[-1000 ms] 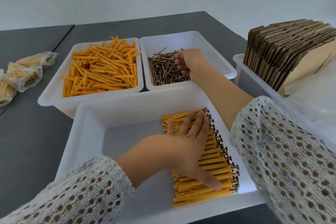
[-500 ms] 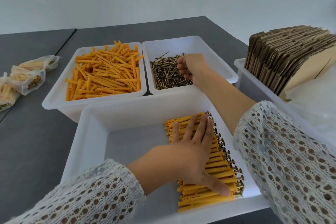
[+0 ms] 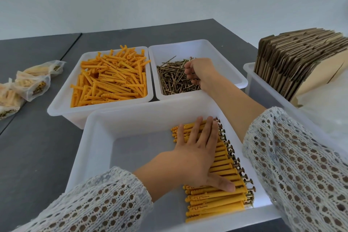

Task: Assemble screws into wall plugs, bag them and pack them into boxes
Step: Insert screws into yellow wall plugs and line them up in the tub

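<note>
Grey table [image 3: 37, 152] bearing white bins [image 3: 98, 130], pale wall behind

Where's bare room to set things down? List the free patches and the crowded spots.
Free: left half of the near bin, beside the assembled plugs under the left hand; grey table between that bin and the filled bags. Crowded: plug bin, and screw bin where the right hand reaches.
</note>
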`<action>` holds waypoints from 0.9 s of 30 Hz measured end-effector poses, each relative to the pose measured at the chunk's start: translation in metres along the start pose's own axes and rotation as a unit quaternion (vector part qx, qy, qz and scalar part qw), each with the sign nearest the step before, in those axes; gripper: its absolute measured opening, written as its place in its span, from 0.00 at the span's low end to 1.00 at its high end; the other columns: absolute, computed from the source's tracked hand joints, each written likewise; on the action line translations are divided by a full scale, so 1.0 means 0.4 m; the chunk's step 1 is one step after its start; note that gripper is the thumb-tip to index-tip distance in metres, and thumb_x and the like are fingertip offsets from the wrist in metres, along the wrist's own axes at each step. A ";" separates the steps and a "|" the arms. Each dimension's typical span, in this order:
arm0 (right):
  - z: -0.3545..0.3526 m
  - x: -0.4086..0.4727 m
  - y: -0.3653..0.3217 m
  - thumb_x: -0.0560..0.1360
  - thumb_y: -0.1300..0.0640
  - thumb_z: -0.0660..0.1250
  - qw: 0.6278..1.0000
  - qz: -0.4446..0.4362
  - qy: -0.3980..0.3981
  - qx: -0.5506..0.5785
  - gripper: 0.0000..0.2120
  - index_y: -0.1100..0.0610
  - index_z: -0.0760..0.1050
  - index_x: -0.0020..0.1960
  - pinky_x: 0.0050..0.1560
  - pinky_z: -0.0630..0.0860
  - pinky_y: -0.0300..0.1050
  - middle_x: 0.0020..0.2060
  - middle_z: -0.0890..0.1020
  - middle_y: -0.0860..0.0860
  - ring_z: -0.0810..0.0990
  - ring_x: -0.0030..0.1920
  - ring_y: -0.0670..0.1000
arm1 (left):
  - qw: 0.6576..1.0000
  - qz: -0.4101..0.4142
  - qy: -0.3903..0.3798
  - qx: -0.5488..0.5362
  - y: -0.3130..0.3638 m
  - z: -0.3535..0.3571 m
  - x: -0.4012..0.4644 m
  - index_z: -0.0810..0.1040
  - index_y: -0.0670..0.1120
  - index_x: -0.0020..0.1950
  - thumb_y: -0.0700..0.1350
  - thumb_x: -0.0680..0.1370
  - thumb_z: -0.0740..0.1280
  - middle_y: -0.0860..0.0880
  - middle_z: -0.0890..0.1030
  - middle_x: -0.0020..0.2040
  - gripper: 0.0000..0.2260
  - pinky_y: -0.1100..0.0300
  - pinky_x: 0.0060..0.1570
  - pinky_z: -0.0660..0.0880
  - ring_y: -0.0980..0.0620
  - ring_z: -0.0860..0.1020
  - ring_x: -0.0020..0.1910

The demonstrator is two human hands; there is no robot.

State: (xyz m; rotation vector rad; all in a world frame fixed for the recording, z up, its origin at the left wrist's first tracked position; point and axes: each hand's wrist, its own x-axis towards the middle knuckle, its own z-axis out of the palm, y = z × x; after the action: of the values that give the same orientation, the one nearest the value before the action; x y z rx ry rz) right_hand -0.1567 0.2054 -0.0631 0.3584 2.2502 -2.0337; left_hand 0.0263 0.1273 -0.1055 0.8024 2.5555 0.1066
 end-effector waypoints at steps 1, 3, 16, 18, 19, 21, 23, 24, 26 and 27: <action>0.001 0.001 0.001 0.80 0.63 0.54 1.000 0.000 0.000 -0.001 0.14 0.58 0.76 0.42 0.30 0.68 0.39 0.30 0.77 0.51 0.72 0.29 0.48 | 1.000 0.001 0.004 -0.007 -0.001 0.001 0.000 0.23 0.45 0.74 0.73 0.72 0.61 0.50 0.22 0.74 0.56 0.36 0.71 0.28 0.47 0.21 0.72; 0.003 0.003 0.001 0.80 0.63 0.54 1.000 0.004 -0.001 -0.003 0.15 0.57 0.76 0.41 0.29 0.68 0.39 0.30 0.77 0.50 0.72 0.29 0.48 | 0.999 0.003 0.022 -0.026 0.000 0.002 0.003 0.24 0.45 0.75 0.73 0.74 0.56 0.50 0.23 0.75 0.52 0.36 0.72 0.29 0.48 0.22 0.72; -0.001 0.009 0.009 0.78 0.64 0.55 1.000 0.001 -0.003 -0.014 0.14 0.57 0.77 0.40 0.30 0.69 0.39 0.30 0.78 0.50 0.73 0.29 0.47 | 0.988 -0.006 0.147 -0.042 0.017 -0.038 0.021 0.52 0.47 0.81 0.67 0.80 0.53 0.47 0.54 0.81 0.36 0.41 0.76 0.50 0.45 0.51 0.80; 0.003 0.016 0.020 0.77 0.64 0.56 1.000 -0.004 -0.007 -0.023 0.13 0.57 0.77 0.40 0.28 0.68 0.39 0.29 0.78 0.50 0.73 0.28 0.48 | 0.925 -0.029 0.369 -0.085 -0.015 -0.094 0.018 0.79 0.52 0.57 0.58 0.81 0.55 0.53 0.82 0.54 0.17 0.51 0.55 0.76 0.52 0.78 0.53; 0.004 0.020 0.023 0.77 0.65 0.56 1.000 -0.013 -0.006 -0.025 0.13 0.58 0.77 0.40 0.28 0.68 0.39 0.29 0.78 0.50 0.73 0.28 0.48 | 0.884 -0.052 0.453 -0.102 -0.042 -0.124 0.010 0.80 0.53 0.45 0.54 0.80 0.56 0.55 0.81 0.40 0.15 0.54 0.41 0.77 0.56 0.78 0.39; 0.005 0.026 0.024 0.77 0.66 0.56 0.999 -0.024 0.003 -0.028 0.13 0.58 0.77 0.39 0.27 0.67 0.38 0.29 0.78 0.51 0.73 0.28 0.48 | 0.833 -0.127 0.528 -0.105 -0.122 -0.164 -0.011 0.77 0.51 0.37 0.50 0.79 0.57 0.53 0.77 0.31 0.14 0.54 0.30 0.73 0.55 0.74 0.31; 0.005 0.030 0.021 0.77 0.65 0.56 0.999 -0.028 0.014 -0.036 0.14 0.57 0.76 0.39 0.27 0.69 0.39 0.30 0.78 0.51 0.73 0.28 0.48 | 0.808 -0.217 0.541 -0.082 -0.214 -0.179 -0.032 0.78 0.51 0.41 0.48 0.81 0.57 0.53 0.79 0.34 0.13 0.51 0.32 0.75 0.52 0.75 0.33; 0.005 0.032 0.021 0.77 0.65 0.56 0.998 -0.032 0.020 -0.046 0.14 0.57 0.76 0.38 0.28 0.70 0.39 0.30 0.78 0.51 0.74 0.28 0.48 | 0.796 -0.258 0.543 -0.074 -0.258 -0.179 -0.042 0.79 0.50 0.44 0.47 0.82 0.57 0.53 0.80 0.39 0.12 0.49 0.35 0.77 0.51 0.77 0.37; 0.005 0.032 0.022 0.78 0.65 0.57 0.995 -0.042 0.028 -0.081 0.14 0.57 0.78 0.40 0.30 0.72 0.40 0.31 0.78 0.51 0.75 0.30 0.48 | 0.776 -0.339 0.527 -0.072 -0.337 -0.169 -0.061 0.80 0.51 0.52 0.47 0.81 0.58 0.52 0.81 0.49 0.11 0.48 0.42 0.79 0.49 0.78 0.46; 0.006 0.032 0.024 0.79 0.64 0.58 0.993 -0.045 0.021 -0.104 0.12 0.57 0.79 0.42 0.31 0.73 0.40 0.32 0.79 0.52 0.75 0.31 0.48 | 0.778 -0.371 0.501 -0.081 -0.368 -0.161 -0.068 0.79 0.51 0.55 0.47 0.81 0.58 0.50 0.80 0.52 0.10 0.48 0.45 0.79 0.47 0.77 0.50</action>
State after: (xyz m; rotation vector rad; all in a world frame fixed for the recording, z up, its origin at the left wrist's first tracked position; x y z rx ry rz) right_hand -0.1669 0.2052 -0.0757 0.2880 2.5181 -1.8211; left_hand -0.0599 -0.0057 -0.0673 -0.5864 3.5428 0.6265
